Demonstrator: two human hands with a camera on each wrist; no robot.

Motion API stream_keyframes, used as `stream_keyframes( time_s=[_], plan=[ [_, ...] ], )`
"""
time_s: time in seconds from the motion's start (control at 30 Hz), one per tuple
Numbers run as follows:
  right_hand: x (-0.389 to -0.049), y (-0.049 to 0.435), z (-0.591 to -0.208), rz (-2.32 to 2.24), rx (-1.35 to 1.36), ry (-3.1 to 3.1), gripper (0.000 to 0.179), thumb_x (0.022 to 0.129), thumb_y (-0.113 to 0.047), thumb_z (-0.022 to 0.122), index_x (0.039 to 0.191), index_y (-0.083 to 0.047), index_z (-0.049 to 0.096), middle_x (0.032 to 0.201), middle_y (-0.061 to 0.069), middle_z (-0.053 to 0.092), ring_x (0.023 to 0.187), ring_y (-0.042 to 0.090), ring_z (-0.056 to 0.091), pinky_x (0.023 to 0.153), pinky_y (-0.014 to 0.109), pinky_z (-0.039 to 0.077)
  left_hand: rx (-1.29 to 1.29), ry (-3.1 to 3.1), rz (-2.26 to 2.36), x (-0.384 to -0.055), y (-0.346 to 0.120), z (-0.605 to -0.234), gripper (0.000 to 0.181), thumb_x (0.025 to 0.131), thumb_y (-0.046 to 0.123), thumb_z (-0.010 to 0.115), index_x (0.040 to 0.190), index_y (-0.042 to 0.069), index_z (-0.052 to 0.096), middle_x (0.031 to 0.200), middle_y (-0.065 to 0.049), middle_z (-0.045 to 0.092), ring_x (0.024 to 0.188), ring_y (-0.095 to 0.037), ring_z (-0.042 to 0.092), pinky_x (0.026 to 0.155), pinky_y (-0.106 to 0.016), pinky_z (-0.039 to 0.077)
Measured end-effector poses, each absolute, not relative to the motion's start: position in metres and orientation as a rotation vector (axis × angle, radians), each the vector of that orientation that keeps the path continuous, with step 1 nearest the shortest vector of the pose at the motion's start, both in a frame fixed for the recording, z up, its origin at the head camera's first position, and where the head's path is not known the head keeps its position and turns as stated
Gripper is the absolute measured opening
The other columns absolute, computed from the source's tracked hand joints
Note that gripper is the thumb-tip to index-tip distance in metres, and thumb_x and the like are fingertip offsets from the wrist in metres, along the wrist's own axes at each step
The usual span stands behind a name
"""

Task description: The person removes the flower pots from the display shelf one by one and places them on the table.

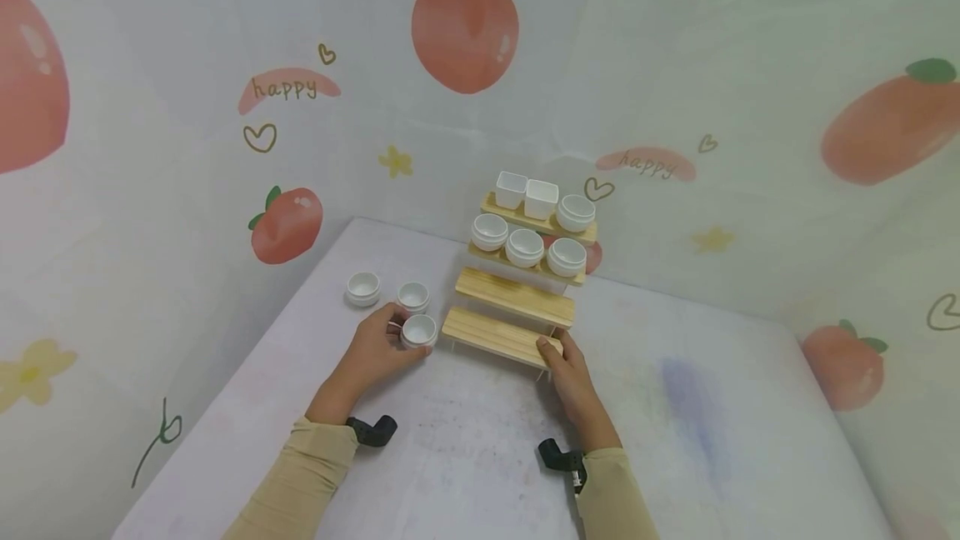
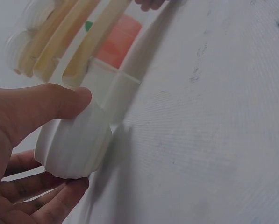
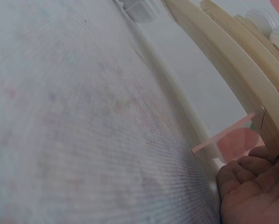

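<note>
Left of the rack (image 1: 516, 296), head view: left hand (image 1: 380, 345) grips a cup (image 1: 419, 332); right hand (image 1: 572, 375) clasps bottom shelf (image 1: 495, 335), thumb (image 1: 550, 352) on top. Left wrist adds: cup's ridged side. Right wrist adds: fingers (image 3: 239, 171) bent under shelf near clear leg (image 3: 228, 131).

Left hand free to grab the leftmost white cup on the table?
Probably not as is: the left hand holds another white cup. The leftmost cup itself looks unobstructed.
</note>
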State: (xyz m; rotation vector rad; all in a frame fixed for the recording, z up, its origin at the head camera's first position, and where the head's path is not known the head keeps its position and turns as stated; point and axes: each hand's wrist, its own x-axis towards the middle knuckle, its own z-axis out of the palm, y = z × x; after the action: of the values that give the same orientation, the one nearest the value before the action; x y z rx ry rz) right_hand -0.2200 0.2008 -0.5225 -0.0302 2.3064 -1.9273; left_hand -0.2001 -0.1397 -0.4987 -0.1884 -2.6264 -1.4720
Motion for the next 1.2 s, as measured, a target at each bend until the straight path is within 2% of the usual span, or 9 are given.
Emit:
stream_keyframes(
  time_s=[0.53, 0.97, 1.2],
  plan=[
    [-0.2204, 0.2004, -0.5241, -1.932, -0.021, 2.309, 0.068, 0.111, -0.038, 0.057, 0.167, -0.011, 0.03, 0.175, 0.014, 0.028, 0.162, 0.034, 0.024, 0.133, 0.059, 0.023, -0.192, -2.645, -1.466, -0.2013, -0.1365, -0.503, 0.056, 0.078, 0.017, 0.095, 0.121, 0.002, 0.062, 0.117, -0.015, 0.068, 0.11, -0.03, 0.069, 0.1, -0.047, 0.061],
    [-0.2211, 0.201, -0.5261, -1.931, -0.029, 2.316, 0.068, 0.11, -0.039, 0.057, 0.166, -0.011, 0.033, 0.174, 0.014, 0.03, 0.161, 0.034, 0.027, 0.132, 0.059, 0.024, -0.264, -2.653, -1.44, -0.2026, -0.1385, -0.5047, 0.069, 0.079, 0.018, 0.095, 0.135, -0.001, 0.06, 0.125, -0.02, 0.069, 0.114, -0.034, 0.07, 0.101, -0.05, 0.061],
    [-0.2216, 0.201, -0.5243, -1.94, -0.038, 2.307, 0.064, 0.11, -0.038, 0.057, 0.164, -0.011, 0.037, 0.172, 0.014, 0.034, 0.159, 0.032, 0.031, 0.131, 0.057, 0.026, -0.248, -2.653, -1.415, -0.2006, -0.1381, -0.5008, 0.069, 0.08, 0.02, 0.095, 0.135, -0.002, 0.061, 0.127, -0.02, 0.069, 0.111, -0.034, 0.071, 0.1, -0.049, 0.061]
  ],
)
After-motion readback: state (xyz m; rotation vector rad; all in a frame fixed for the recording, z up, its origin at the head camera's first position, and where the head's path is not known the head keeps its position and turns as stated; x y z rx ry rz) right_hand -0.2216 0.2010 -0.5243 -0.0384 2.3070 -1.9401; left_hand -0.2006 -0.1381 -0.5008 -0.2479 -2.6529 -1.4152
